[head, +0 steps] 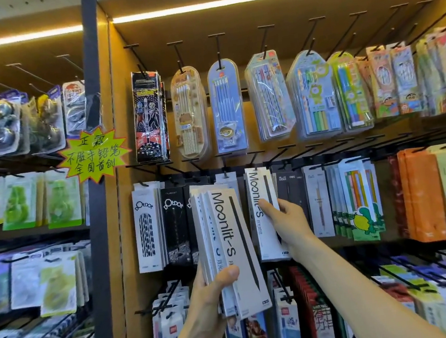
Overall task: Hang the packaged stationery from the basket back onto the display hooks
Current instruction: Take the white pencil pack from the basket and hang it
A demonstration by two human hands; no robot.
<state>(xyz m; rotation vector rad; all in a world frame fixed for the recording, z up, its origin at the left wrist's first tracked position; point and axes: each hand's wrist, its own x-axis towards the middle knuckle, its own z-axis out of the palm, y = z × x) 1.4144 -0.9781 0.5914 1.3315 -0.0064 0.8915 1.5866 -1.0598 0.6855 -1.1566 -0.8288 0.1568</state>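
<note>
Gripping a fanned Moonlit-S stack, left hand; right hand pinches one hooked pack.

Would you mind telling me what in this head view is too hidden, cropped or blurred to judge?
- Basket: nowhere in the head view, so what remains to hang is unknown.
- Hook hole of the single Moonlit-S pack held by the right hand: too small to tell whether it is threaded on.
- Number of packs in the left hand: the front Moonlit-S pack covers the stack.
- Left-bay packets: blurred, unreadable.
</note>
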